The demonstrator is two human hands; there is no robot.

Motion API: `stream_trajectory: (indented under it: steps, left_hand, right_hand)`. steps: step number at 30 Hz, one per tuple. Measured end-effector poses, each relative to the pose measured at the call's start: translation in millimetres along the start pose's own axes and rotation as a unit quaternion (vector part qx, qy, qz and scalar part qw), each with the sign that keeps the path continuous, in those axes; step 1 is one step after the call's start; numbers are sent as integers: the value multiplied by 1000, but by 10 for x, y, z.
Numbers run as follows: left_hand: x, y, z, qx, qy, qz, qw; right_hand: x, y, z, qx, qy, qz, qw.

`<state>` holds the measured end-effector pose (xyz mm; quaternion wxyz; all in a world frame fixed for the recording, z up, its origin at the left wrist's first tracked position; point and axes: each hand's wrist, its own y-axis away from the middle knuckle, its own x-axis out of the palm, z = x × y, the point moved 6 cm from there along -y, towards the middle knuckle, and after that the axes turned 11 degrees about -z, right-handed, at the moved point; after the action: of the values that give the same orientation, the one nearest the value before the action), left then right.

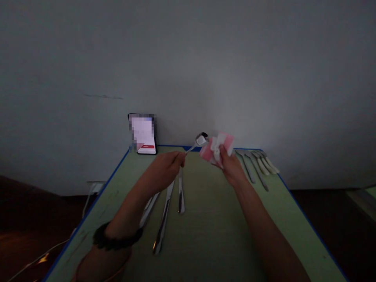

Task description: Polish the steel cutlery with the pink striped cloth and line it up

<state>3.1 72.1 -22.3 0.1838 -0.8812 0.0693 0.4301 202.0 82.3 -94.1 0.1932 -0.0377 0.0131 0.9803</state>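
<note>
Forearms (262, 224) stretch forward, left hand (164, 169) gripping a spoon (201, 140), right hand (230, 163) clutching a pink-and-white cloth (215, 149)

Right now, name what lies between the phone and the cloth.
In the head view, the left hand and the spoon it holds lie between the phone and the cloth.

The spoon (201, 140) is glossy metal, the creased cloth (226, 140) matt, the tabletop (217, 207) smooth and dull.
</note>
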Motion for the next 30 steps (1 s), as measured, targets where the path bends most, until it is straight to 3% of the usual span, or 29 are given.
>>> stream_trajectory:
  steps: [2, 5, 8, 10, 13, 15, 20, 22, 26, 30]
  left_hand:
    - [7, -4, 23, -1, 3, -6, 1000]
    - [88, 23, -21, 21, 19, 19, 999]
    - [198, 65, -112, 43, 57, 45, 996]
    - [266, 84, -174, 52, 95, 52, 993]
    - [381, 102, -243, 52, 156, 77, 983]
    - [457, 112, -256, 36, 180, 101, 978]
    - [530, 116, -242, 4, 208, 112, 972]
    - [529, 115, -238, 6, 201, 113, 973]
    - [516, 104, -235, 44, 148, 99, 983]
    - [541, 96, -217, 80, 88, 77, 990]
  right_hand:
    - [-51, -42, -19, -33, 96, 40, 994]
    - [7, 7, -1, -46, 140, 135, 980]
    - [20, 80, 148, -83, 162, 144, 973]
    - [27, 139, 259, -93, 132, 163, 973]
    - [106, 256, 348, -66, 17, 264, 962]
    - [147, 284, 351, -55, -38, 280, 958]
    - [244, 240, 304, -49, -119, 237, 963]
    - [173, 180, 341, -58, -132, 202, 969]
    - [-341, 4, 511, -139, -8, 45, 989]
    - [-799, -76, 599, -172, 217, -25, 961]
